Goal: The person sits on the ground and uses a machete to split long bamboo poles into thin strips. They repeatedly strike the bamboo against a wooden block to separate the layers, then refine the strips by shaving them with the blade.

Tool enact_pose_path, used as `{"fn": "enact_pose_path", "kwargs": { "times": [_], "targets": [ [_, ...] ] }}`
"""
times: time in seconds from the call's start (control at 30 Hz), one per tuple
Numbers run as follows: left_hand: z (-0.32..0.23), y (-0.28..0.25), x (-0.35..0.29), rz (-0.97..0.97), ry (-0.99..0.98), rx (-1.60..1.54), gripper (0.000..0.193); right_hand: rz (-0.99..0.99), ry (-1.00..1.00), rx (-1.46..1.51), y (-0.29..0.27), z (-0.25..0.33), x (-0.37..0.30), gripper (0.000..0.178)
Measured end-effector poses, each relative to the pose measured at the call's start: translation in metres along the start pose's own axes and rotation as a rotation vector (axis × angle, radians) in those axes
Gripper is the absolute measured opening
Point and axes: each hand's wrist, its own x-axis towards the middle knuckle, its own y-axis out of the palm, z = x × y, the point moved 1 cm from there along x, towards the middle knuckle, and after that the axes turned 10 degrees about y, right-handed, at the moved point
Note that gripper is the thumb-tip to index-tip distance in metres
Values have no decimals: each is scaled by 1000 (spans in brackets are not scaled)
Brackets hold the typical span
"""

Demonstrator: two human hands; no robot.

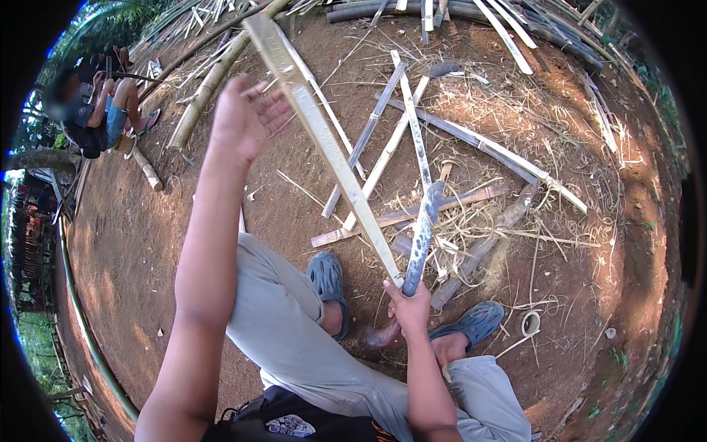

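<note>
My right hand [410, 306] is closed low in front of my lap. It grips a machete with a mottled grey blade [422, 239], and the reddish end of its handle [383, 337] sticks out below the fist. The lower end of a long, pale split bamboo strip [335, 158] is pinched in the same hand. That strip slants up to the far left. My left hand [249, 118], slightly blurred, is raised beside the strip's upper part. Its fingers are spread and nothing shows in them.
Several split bamboo pieces [390, 155] lie crossed ahead on brown soil among curly shavings [508, 125]. A short log [486, 247] rests by my right shoe [479, 324]. A bamboo pole [213, 85] lies at the far left, near another seated person [92, 110]. More bamboo is piled at the back.
</note>
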Motion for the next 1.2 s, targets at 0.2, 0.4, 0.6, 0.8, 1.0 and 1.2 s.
{"fn": "enact_pose_path", "kwargs": {
  "times": [0.2, 0.4, 0.6, 0.8, 1.0, 1.2],
  "targets": [
    [116, 38, -68, 459, -290, 480, 49, 45, 92, 311, -5, 17, -8, 26],
    [218, 25, -183, 1094, -656, 514, 81, 48, 75, 464, -11, 27, -12, 20],
    [227, 38, -221, 1045, -838, 561, 66, -16, 189, 447, -32, 14, 2, 27],
    [221, 37, -220, 905, -846, 401, 39, 12, 135, 597, -28, 16, -4, 30],
    [156, 44, -199, 817, -788, 328, 22, -90, 65, 696, -28, 40, -25, 18],
    [119, 44, -164, 781, -724, -26, 50, -289, -326, 481, -53, 54, -25, 25]
  ]
}}
